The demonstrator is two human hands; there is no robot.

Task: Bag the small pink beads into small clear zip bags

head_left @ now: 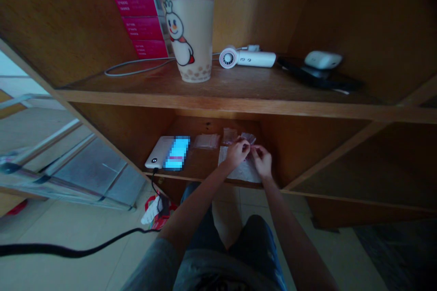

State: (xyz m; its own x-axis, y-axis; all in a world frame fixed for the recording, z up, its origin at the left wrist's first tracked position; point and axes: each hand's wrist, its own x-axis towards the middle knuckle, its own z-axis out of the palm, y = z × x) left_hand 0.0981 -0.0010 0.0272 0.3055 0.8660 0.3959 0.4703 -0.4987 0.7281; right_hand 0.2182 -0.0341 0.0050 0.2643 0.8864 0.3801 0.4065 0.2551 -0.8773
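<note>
Over the lower shelf, my left hand (238, 152) and my right hand (262, 161) almost meet, fingers pinched together. Something small and pinkish seems to sit between the fingertips, too tiny to name. Beneath both hands lies a white sheet (244, 173), partly hidden by them. Just behind the fingers is a small clear plastic bag (249, 137). Another little clear bag (230, 135) rests to its left, and a wider clear packet (206, 141) lies farther left.
A power bank (159, 153) and a lit phone (176, 153) lie on the lower shelf's left. Above stand a milk tea cup (193, 32), pink boxes (141, 20), a white handheld fan (251, 58) and a white earbud case (322, 60). A black cable (68, 250) crosses the lower left.
</note>
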